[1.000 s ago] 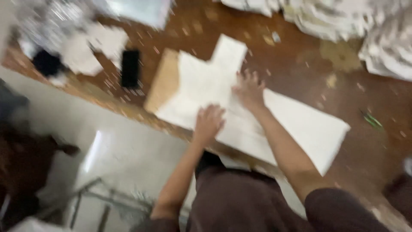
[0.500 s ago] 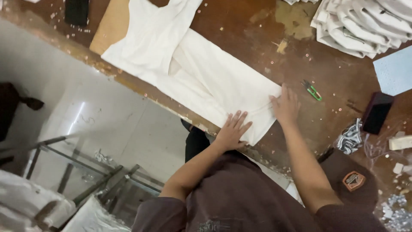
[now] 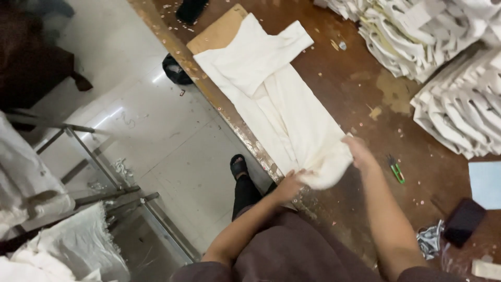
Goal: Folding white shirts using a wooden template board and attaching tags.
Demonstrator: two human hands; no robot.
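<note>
Here the person is gripping the near hem of a white garment (image 3: 276, 99) with both hands, the left hand (image 3: 288, 185) and the right hand (image 3: 360, 153) closing their fingers (image 3: 304, 173) around bunched cloth at the bench (image 3: 365, 89) edge. The fabric is looking soft, light and limp, likely easiest held at the hem corners. Farther off, it is lying flat over a brown board (image 3: 216, 34), near 2 stacks of folded garments (image 3: 443, 62).
</note>
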